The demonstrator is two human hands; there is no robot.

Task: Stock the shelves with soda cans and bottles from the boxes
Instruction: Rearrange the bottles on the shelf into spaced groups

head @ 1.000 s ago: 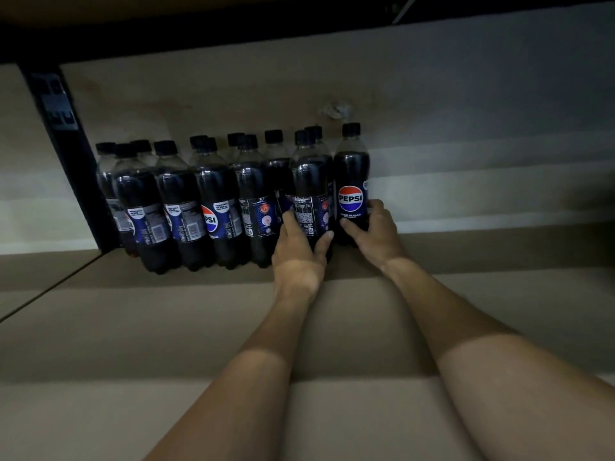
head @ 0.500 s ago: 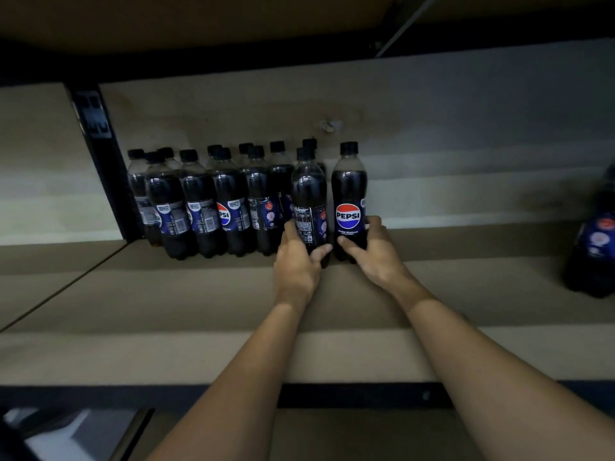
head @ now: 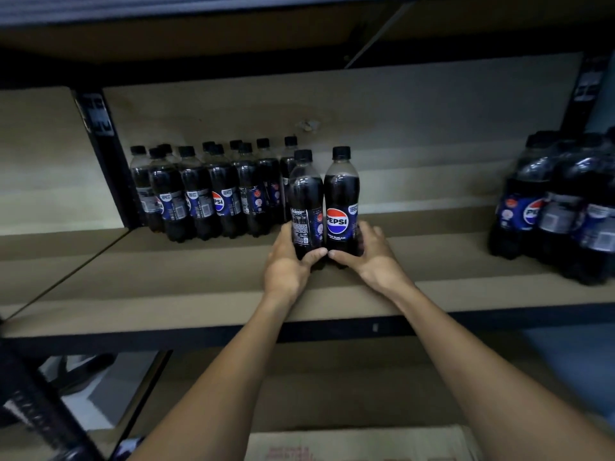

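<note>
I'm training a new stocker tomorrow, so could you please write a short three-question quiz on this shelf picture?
1. True or false: the left hand holds a can.
2. Which hand's bottle faces its logo to the camera? A) left B) right
3. On which side of the hands does the long row of bottles stand?
Key: 1 false, it grips a bottle. 2 B, the right hand grips the logo bottle. 3 The left.

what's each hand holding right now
Left hand: closed round the base of the barcode-side bottle.
Right hand: closed round the base of the Pepsi-logo bottle beside it.
</note>
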